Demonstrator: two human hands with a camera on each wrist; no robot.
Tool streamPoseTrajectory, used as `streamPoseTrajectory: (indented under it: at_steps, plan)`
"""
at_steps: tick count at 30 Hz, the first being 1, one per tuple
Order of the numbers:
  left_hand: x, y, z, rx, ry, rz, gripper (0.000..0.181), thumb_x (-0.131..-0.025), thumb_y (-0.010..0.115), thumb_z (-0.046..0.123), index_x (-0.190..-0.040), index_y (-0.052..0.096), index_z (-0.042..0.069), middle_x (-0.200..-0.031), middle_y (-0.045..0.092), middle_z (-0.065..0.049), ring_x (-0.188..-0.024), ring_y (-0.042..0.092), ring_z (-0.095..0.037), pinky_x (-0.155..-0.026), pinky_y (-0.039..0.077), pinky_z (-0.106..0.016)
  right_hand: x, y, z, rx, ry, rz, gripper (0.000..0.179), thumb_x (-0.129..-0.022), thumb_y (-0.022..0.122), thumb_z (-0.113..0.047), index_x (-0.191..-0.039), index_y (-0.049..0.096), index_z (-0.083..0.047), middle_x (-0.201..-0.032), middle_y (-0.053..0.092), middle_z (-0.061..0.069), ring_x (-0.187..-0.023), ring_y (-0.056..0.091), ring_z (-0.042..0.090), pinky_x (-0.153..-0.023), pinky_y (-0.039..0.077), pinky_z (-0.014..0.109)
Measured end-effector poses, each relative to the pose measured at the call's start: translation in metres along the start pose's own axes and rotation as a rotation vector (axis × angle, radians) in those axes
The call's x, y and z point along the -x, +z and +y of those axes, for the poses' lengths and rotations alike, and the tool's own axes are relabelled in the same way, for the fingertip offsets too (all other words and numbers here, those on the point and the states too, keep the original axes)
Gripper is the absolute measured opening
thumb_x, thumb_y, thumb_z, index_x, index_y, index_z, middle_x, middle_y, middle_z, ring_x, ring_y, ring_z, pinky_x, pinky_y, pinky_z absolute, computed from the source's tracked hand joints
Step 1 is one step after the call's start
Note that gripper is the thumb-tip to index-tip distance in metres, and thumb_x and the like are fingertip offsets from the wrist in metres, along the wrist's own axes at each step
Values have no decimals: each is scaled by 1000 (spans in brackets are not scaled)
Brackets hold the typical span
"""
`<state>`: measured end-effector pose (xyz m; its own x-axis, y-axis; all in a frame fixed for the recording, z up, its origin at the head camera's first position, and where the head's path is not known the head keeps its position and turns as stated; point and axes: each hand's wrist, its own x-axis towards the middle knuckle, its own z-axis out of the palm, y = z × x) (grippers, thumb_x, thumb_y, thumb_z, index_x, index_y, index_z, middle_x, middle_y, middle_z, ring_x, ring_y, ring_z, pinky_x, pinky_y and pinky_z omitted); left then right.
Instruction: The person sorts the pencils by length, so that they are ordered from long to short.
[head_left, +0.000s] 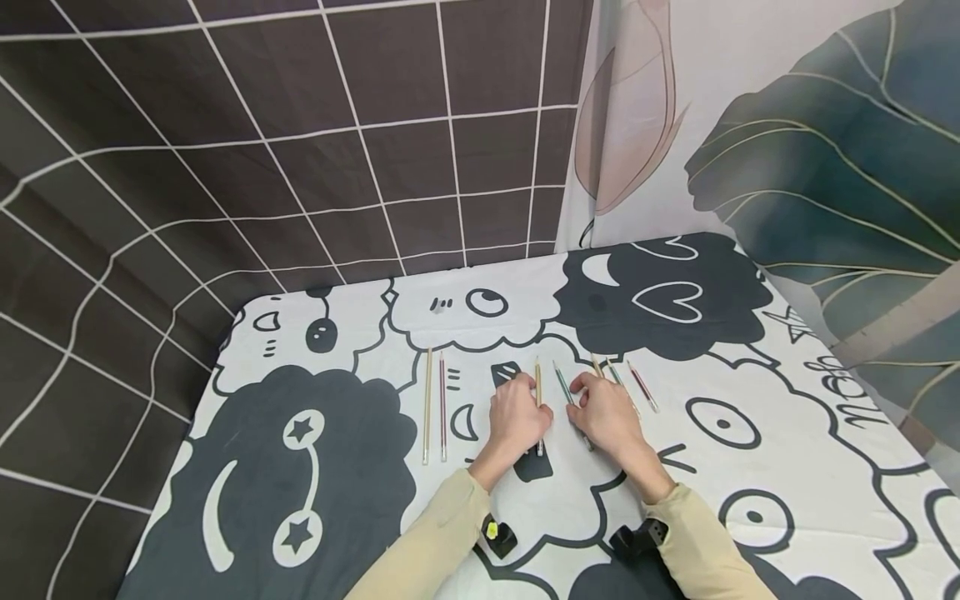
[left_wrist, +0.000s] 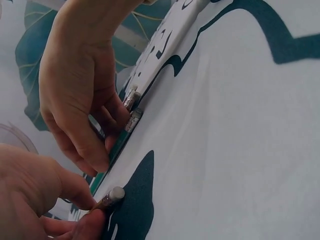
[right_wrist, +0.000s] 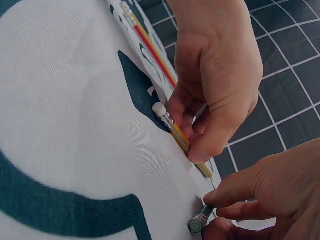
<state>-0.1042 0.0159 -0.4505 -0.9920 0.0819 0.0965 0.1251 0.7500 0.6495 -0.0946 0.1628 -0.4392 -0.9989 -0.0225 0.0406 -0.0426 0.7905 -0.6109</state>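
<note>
Left hand [head_left: 519,415] pinches yellow pencil [right_wrist: 179,138] | right hand [head_left: 606,414] pinches green pencil [head_left: 562,383] | cloth [head_left: 360,467] bottom | grid drape [head_left: 292,100] upper-left | leaf drape [head_left: 840,158] upper-right

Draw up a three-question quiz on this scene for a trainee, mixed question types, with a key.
1. What colour is the pencil that the left hand pinches?

2. True or false: the right hand pinches a red pencil.

3. Fill in the blank: in the head view, the leftmost pencil is yellow, and the neighbouring pencil just to its right is ____.

Key:
1. Yellow.
2. False; it pinches a green pencil.
3. Red.
</note>
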Motion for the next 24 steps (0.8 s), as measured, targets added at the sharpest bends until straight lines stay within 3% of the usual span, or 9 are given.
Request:
streamPoseTrajectory:
  at_steps: [14,24]
  plan:
    - [-2,-5,1,42,-58,-31,25,-69,76,5,-91,67,0,-79,65,-7,-77,64,-29,-69,51,-38,-1,2,-1,58,-14,2,17,-74,68,-1,-91,67,0,-64,53,1,-56,51,21,-48,40,36]
    - [1,-13,-3,135,-88,-62,21,-70,74,4,-88,65,4,-65,58,6,-65,56,-16,-63,46,-32,-1,3,-3,77,13,3,19,-70,65,1,-88,62,-1,-64,55,3,-58,55,26,-49,43,41]
